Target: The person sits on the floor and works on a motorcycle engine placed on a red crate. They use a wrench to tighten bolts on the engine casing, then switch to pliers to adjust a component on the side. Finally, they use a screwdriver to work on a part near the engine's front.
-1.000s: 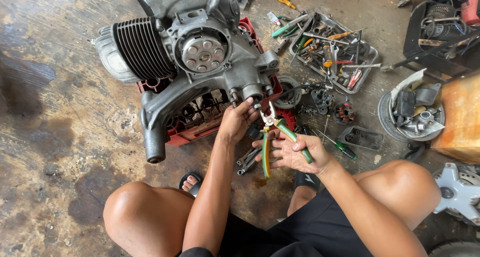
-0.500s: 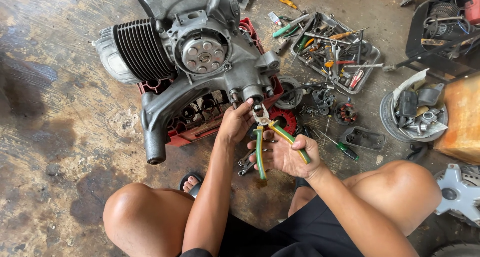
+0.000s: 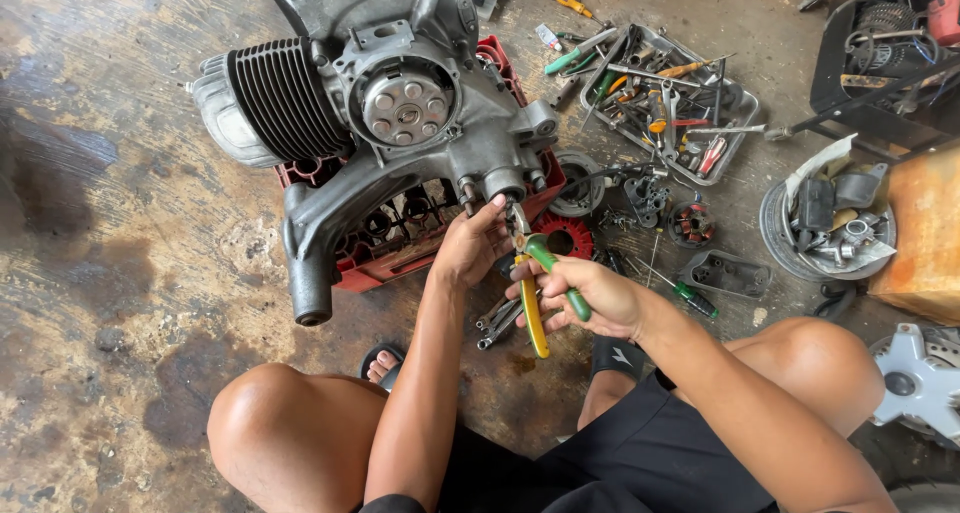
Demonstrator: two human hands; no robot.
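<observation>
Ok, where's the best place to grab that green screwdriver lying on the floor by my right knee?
Take the green screwdriver by its handle, coming from above. The handle is its thick end, pointing toward your right knee, and seems to lie clear on the floor; the thin shaft points off toward the scattered parts.

Under me, the stained concrete floor (image 3: 120, 303) carries a red crate (image 3: 400, 258) beneath the engine (image 3: 390, 113), a metal tool tray (image 3: 745, 108), loose wrenches (image 3: 497, 323) and a screwdriver (image 3: 690, 295).

Your right hand (image 3: 590, 298) grips green-and-yellow pliers (image 3: 540, 273), nose at the engine case (image 3: 400, 123) on the red crate (image 3: 400, 258); your left hand (image 3: 470, 243) touches the case beside them.
</observation>
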